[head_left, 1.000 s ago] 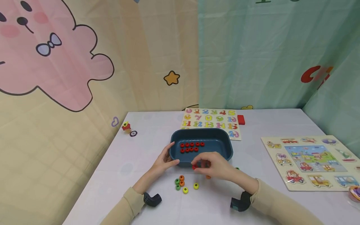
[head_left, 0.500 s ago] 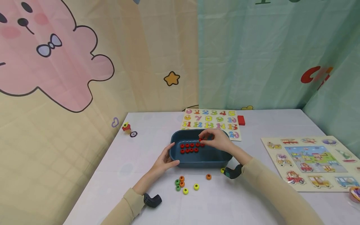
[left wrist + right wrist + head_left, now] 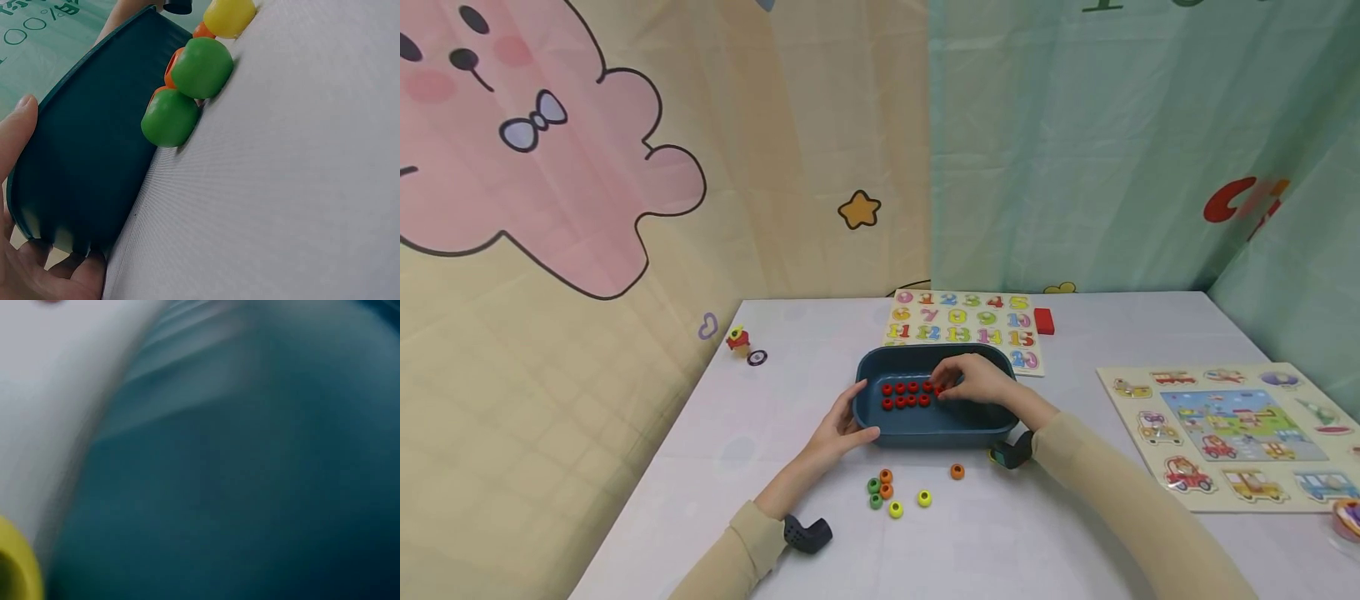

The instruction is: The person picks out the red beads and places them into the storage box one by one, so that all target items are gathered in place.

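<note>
A dark blue tray [image 3: 898, 438] stands on the table with several red beads [image 3: 900, 402] in two rows inside it. My left hand [image 3: 838, 421] grips the tray's left end, thumb at the near rim. In the left wrist view, the fingers [image 3: 87, 275] curl against the tray wall [image 3: 94, 137]. My right hand [image 3: 973, 379] is down inside the tray, thumb and fingers pinching a red bead at the right end of the rows, mostly covered by the fingertips. The right wrist view shows only the blurred tray wall [image 3: 206, 475], without the hand.
Before the tray lie green beads [image 3: 876, 501], orange beads [image 3: 957, 472] and yellow beads [image 3: 924, 498]. Behind it is a number puzzle board [image 3: 958, 317] beside a red block [image 3: 1043, 321]. A vehicle puzzle board [image 3: 1240, 437] lies right; a small red-and-yellow toy [image 3: 738, 340] stands far left.
My right hand has carried a red bead from the tray's near side up over the rim, then lowered it to the right end of the red rows. The left hand has stayed put.
</note>
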Demonstrator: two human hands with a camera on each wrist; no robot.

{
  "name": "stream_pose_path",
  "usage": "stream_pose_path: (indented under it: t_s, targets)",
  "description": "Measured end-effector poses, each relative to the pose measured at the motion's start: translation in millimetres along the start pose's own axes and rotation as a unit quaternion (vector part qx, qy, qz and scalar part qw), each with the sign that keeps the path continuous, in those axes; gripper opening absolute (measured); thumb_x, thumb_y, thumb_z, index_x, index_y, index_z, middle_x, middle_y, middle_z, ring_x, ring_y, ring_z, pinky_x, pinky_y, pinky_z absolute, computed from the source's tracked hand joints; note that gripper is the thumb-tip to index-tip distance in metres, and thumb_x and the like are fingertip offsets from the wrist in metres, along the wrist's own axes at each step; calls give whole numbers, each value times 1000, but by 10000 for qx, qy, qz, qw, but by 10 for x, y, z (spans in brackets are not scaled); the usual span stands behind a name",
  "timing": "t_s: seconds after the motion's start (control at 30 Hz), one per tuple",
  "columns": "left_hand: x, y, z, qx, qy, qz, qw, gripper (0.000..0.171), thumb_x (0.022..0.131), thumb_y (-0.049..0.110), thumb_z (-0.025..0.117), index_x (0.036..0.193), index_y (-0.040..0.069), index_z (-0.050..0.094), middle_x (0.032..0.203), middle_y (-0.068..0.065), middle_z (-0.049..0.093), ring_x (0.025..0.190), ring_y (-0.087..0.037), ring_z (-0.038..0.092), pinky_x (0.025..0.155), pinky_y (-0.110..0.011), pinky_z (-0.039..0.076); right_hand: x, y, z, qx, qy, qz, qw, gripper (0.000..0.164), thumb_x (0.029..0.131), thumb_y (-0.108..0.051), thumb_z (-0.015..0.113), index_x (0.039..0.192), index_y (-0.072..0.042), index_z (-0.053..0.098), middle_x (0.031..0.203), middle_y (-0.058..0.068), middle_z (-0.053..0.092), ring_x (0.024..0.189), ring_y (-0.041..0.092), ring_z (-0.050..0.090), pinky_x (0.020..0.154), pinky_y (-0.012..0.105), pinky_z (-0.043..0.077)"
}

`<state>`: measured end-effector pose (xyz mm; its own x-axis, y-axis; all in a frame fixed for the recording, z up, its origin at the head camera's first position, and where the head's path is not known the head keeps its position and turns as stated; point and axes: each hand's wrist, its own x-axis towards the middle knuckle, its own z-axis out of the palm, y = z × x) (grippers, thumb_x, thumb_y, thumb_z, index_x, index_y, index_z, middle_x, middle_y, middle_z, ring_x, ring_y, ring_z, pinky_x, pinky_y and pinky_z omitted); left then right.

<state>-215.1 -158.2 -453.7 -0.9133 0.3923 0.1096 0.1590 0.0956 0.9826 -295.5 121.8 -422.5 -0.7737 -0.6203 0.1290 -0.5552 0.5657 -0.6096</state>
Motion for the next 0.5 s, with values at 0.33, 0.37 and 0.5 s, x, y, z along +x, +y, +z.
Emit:
stream_pose_path:
  t_s: [0.33, 0.37, 0.5]
  targets:
    - [23, -39, -12, 80, 175, 63, 9998, 80, 77, 20, 71, 141, 21, 23, 145, -1, 20, 130, -20, 25, 100, -30, 30, 14, -36, -9, -194, -156, -43, 9997, 24, 77, -17, 70, 100, -17, 64, 89, -8, 63, 77, 4, 57, 69, 23, 49]
    - [26, -32, -13, 84, 184, 38, 9998, 80, 77, 20, 71, 141, 21, 24, 145, 0, 20, 130, -20, 26, 100, -29, 31, 5, -42, -31, -218, -60, -90, 9997, 25, 77, -18, 70, 101, -16, 64, 90, -7, 63, 77, 4, 57, 69, 23, 49]
    - [34, 17, -13, 93, 149, -107, 9998, 80, 77, 18, 70, 141, 21, 23, 146, -1, 19, 130, -21, 25, 100, -31, 31, -85, -105, -169, -234, 300, -213, 9990, 27, 79, -16, 68, 105, -13, 63, 95, -2, 64, 80, 8, 57, 71, 28, 50]
